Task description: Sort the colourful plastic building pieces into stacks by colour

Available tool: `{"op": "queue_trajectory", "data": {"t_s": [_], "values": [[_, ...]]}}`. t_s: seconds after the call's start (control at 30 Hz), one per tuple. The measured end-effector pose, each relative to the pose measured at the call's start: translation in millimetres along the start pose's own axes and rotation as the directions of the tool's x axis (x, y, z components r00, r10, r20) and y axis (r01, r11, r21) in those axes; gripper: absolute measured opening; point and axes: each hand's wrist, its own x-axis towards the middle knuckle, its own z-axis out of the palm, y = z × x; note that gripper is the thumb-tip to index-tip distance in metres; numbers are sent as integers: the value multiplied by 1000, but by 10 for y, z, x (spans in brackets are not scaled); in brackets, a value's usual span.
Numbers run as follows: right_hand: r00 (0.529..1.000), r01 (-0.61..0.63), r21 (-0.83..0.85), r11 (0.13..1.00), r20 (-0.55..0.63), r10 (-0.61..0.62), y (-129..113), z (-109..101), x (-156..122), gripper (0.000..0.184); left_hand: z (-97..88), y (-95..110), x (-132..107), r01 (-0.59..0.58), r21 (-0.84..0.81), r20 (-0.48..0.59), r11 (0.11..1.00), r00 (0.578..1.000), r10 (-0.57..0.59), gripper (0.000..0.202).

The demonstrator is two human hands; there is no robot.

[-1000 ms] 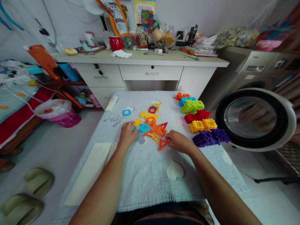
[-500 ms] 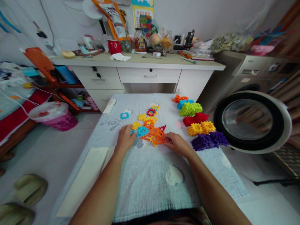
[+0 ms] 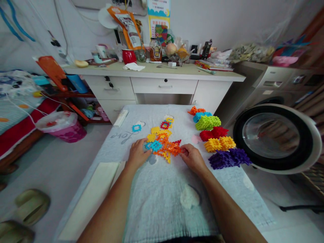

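Note:
A loose pile of notched plastic building pieces lies mid-table, with orange pieces [image 3: 165, 145], yellow pieces [image 3: 152, 136] and a red triangular piece [image 3: 178, 141]. My left hand [image 3: 138, 154] is at the pile's left edge, thumb and index finger closed around a blue building piece [image 3: 154, 145]. At the opposite side, the fingertips of my right hand [image 3: 193, 158] pinch the edge of an orange building piece [image 3: 175, 148]. Behind the pile lie a red square piece [image 3: 165, 125] and yellow ones. A single blue square frame [image 3: 136, 128] sits apart, farther left.
Sorted stacks run down the table's right side: orange [image 3: 196, 110], blue [image 3: 201, 116], green [image 3: 208, 123], red [image 3: 214, 134], yellow [image 3: 219, 144] and purple [image 3: 229, 158]. A white box [image 3: 120, 118] lies back left. An open washing-machine door [image 3: 277, 138] stands at right.
The whole view has shifted slightly. My left thumb has come against the blue piece, and the orange piece at my right fingertips appears a little raised. The sorted stacks stay put.

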Motion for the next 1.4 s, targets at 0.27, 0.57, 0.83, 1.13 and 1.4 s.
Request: {"op": "queue_trajectory", "data": {"t_s": [0.27,0.57,0.83,1.13,1.4], "values": [[995,-78,-96,992,-71,72,53,112,-13,17,-21,83,-71,-4,111,160,994,987,-13,90],[985,-115,-97,989,-143,101,50,142,0,11,16,139,-60,43,162,144,986,987,-66,97],[962,-131,-38,991,-246,118,112,161,21,13,70,163,-105,7,225,101,974,994,-31,86],[966,-140,-60,988,-228,123,139,155,25,16,46,224,-90,55,213,120,976,989,-82,98],[953,-142,48,989,-263,149,190,149,39,26,33,173,27,115,245,175,963,971,-161,99]]}}
